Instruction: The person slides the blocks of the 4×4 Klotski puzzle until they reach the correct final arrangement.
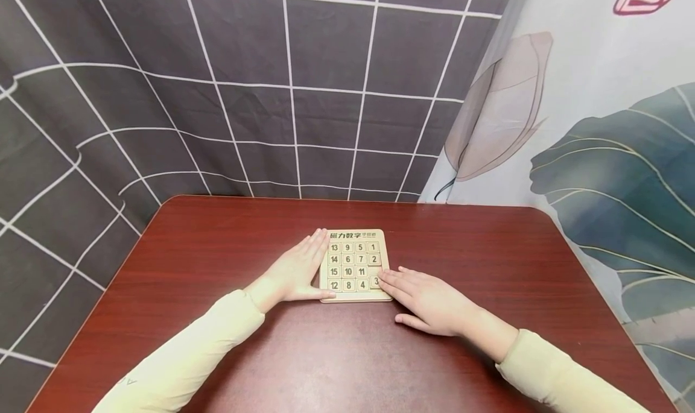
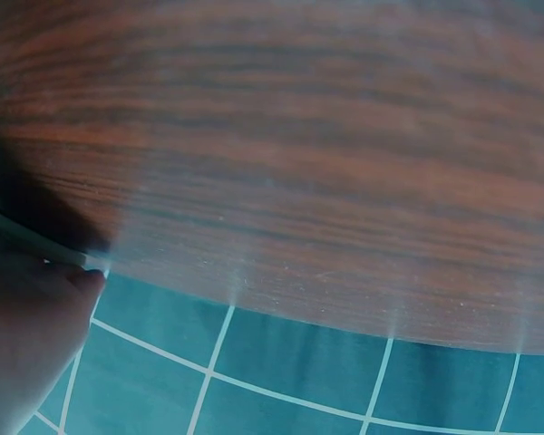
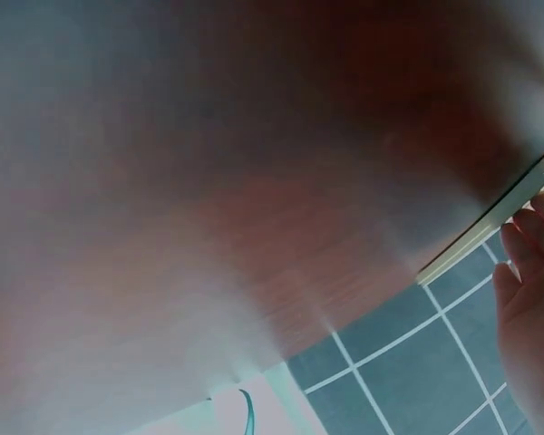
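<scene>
A pale wooden number slide puzzle (image 1: 355, 296) lies flat on the table, with Chinese lettering along its top. My left hand (image 1: 297, 271) rests against its left side, fingers straight along the edge and thumb on the lower left corner. At the lower right, the fingertips of my right hand (image 1: 429, 298) touch the 3 tile (image 1: 376, 282), which sits slightly higher than the rest of the bottom row. A gap shows above that tile, under the 2 tile (image 1: 374, 259). In the right wrist view, extended fingers reach the board's edge (image 3: 490, 220).
The dark red wooden table (image 1: 217, 244) has rounded far corners. Behind it hangs a dark grey curtain (image 1: 326, 45) with a white grid. A white curtain (image 1: 597, 51) with leaf prints hangs along the right side.
</scene>
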Motion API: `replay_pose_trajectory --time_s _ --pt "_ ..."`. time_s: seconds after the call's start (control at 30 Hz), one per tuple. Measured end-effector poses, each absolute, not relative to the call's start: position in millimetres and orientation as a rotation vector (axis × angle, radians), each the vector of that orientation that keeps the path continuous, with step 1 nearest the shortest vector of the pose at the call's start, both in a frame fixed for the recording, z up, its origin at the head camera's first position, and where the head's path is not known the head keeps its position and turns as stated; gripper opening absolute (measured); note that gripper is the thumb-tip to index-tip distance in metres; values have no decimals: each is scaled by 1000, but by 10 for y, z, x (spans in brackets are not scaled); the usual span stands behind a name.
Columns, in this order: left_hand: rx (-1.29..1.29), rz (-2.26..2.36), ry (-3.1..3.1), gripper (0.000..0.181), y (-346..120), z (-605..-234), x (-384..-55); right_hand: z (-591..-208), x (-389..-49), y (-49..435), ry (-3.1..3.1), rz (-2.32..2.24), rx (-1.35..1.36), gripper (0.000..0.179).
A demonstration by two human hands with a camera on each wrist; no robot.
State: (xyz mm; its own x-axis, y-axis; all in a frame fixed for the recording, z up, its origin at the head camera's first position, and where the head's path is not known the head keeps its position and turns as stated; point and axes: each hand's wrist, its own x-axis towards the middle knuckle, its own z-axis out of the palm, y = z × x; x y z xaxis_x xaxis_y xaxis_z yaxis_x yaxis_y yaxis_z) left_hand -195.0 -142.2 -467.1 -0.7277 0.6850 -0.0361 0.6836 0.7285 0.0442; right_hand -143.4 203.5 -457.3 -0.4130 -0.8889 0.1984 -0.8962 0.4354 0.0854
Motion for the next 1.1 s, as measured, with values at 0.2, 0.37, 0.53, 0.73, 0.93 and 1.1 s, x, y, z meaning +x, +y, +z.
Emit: replay_pose_trajectory --time_s 0.2,0.37,0.53,0.73,0.93,1.1 --pt "1125 35 2876 124 -1410 -4659 -1945 -4546 -1336 2056 -2462 67 1576 65" --pt "1135 32 2880 124 -1387 -4632 -1938 -4506 -1351 2059 -2487 87 1562 64" --pt "1142 31 2877 122 -1386 -4603 -1927 -4477 -1480 2029 -2552 94 1519 64" --pt "1163 30 2874 121 -1407 -4574 -1913 -4485 -1668 1981 -2628 112 1467 64" --pt "1188 42 2896 121 -1417 -4576 -1908 -4512 -1758 1965 -2695 48 1449 64" --pt "1199 23 2915 121 -1420 -4578 -1903 -4514 -1757 1961 -2691 34 1466 64"
